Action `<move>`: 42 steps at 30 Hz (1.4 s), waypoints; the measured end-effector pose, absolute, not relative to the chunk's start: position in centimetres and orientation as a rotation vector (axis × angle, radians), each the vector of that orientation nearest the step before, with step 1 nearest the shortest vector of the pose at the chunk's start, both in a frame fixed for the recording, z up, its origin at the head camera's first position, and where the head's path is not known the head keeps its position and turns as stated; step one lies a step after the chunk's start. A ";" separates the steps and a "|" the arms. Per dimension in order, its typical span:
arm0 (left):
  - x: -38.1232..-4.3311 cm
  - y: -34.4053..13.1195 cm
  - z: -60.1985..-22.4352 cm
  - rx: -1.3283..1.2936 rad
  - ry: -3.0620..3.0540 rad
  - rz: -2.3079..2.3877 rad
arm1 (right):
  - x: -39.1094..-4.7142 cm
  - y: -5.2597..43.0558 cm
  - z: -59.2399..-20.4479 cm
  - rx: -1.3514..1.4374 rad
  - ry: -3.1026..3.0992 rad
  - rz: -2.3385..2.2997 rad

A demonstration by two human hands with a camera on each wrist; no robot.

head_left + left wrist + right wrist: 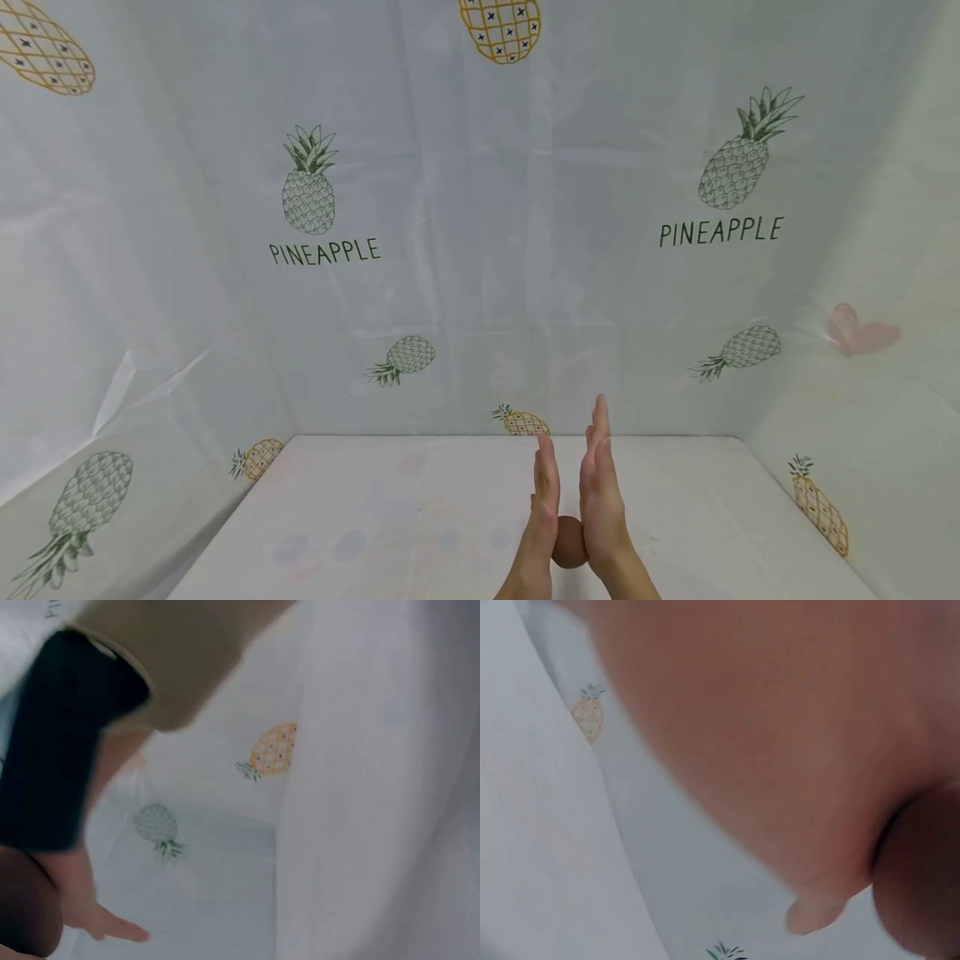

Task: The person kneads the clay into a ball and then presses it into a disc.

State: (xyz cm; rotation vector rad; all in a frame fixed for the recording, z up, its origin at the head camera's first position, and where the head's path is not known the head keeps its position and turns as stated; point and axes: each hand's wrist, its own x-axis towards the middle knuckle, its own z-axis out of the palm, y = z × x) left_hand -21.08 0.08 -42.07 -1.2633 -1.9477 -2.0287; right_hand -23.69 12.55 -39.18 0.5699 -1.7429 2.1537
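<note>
A smooth brown ball [569, 542] sits between two upright, facing palms in the head view. My left hand [540, 517] is on its left side and my right hand [602, 504] on its right, both with straight fingers pointing up and away. The ball [26, 907] shows at the lower left of the left wrist view, beside a hand [75, 896]. In the right wrist view the ball [919, 881] lies against the palm [780, 750], cut off by the frame's edge.
Below the hands spreads a white tabletop [360, 517] with faint coloured spots. White sheeting [480, 250] printed with pineapples encloses it at the back and both sides. A beige sleeve [180, 660] and a dark wrist band [52, 750] appear in the left wrist view.
</note>
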 end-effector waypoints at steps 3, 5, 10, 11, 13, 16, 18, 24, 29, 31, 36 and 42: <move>-20.7 0.0 -41.7 -1.273 -1.938 -2.017 | -24.1 12.6 -39.5 0.569 -1.739 2.177; -20.5 -0.1 -41.4 -1.270 -1.917 -2.021 | -24.2 12.4 -39.7 0.597 -1.746 2.207; -20.4 -0.9 -40.9 -1.243 -1.849 -2.052 | -24.2 11.3 -40.3 0.739 -1.828 2.303; -20.4 -1.2 -40.9 -1.228 -1.837 -2.055 | -24.1 11.1 -40.4 0.766 -1.848 2.322; -20.6 -1.6 -40.6 -1.169 -1.854 -2.063 | -23.8 10.5 -40.6 0.811 -1.884 2.347; -20.9 -2.1 -40.2 -1.057 -1.886 -2.077 | -23.4 9.7 -40.8 0.867 -1.915 2.395; -21.3 -2.5 -39.9 -0.998 -1.899 -2.069 | -23.1 9.3 -40.9 0.900 -1.930 2.421; -23.1 -3.9 -40.2 -0.954 -1.845 -1.876 | -22.4 8.1 -40.6 0.943 -1.920 2.495; -24.8 -4.7 -41.1 -0.796 -1.847 -1.762 | -21.8 7.5 -40.1 0.977 -1.914 2.480; -25.3 -4.8 -41.4 -0.745 -1.858 -1.781 | -21.5 7.4 -39.8 0.977 -1.914 2.451; -25.6 -4.2 -41.9 -0.761 -1.917 -1.851 | -21.1 7.6 -39.2 0.891 -1.927 2.359; -24.4 -2.7 -42.3 -0.929 -1.970 -1.796 | -21.3 8.8 -38.7 0.830 -1.862 2.330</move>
